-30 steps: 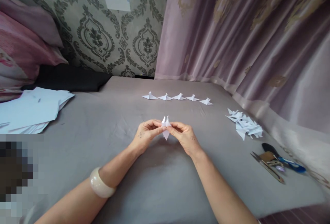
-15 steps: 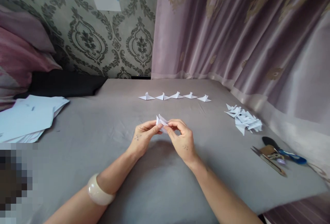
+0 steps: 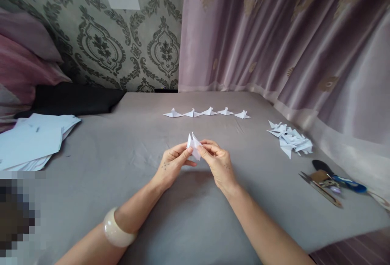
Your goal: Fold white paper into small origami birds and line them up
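A small folded white paper crane [image 3: 194, 145] is pinched between my two hands, just above the grey cloth surface. Two pointed tips stick up from it. My left hand [image 3: 173, 163] is closed on its left side, with the thumb on the near face. On the other side, my right hand [image 3: 217, 161] grips it between thumb and fingers. Part of the paper is hidden behind my thumbs. Beyond my hands, several finished paper cranes [image 3: 209, 111] stand in a row with their wings spread.
To the right lies a heap of folded white paper pieces [image 3: 291, 138]. Nearer me are scissors [image 3: 319, 190] and a blue-and-black handled tool [image 3: 350, 183]. A stack of white paper sheets [image 3: 33, 139] sits at the left, before a black cloth [image 3: 73, 98]. Curtains [image 3: 231, 33] hang behind.
The folded paper has tilted upright, showing more of its near face and its two points. My right hand has shifted slightly right, and both hands still hold the paper.
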A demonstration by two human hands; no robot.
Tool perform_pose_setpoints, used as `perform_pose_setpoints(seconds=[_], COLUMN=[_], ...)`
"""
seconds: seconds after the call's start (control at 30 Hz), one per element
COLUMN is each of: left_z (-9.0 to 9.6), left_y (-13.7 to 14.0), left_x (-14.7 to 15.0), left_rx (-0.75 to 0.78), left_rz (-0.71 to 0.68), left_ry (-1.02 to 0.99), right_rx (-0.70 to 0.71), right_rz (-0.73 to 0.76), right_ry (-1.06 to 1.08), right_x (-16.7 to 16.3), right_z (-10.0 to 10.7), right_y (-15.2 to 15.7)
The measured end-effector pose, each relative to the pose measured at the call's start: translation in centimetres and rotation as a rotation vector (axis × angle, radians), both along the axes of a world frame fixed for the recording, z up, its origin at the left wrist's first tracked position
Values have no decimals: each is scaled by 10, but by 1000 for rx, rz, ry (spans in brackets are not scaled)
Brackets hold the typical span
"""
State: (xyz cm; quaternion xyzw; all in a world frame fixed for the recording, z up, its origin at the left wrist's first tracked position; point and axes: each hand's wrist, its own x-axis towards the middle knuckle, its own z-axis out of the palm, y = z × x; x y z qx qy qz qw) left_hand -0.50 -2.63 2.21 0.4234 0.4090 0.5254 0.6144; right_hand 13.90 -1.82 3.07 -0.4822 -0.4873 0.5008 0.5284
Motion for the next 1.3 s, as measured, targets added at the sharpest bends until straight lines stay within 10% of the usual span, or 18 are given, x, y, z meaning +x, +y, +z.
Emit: perform_pose_setpoints(seconds=[0.4,0.87,1.3], left_z=[9,2,-3], left_y=[-3,0,2], left_x=[2,1,-2], left_rx=[50,-7,-15], left_rz=[21,89,-87], left_ry=[69,19,-169], right_rx=[-96,100,90], right_rz=[-24,-50,-19], right_ry=[115,-249,-226], right_x=[-6,-3,1], right_z=[-3,5,7], right_y=[-4,-6,-4])
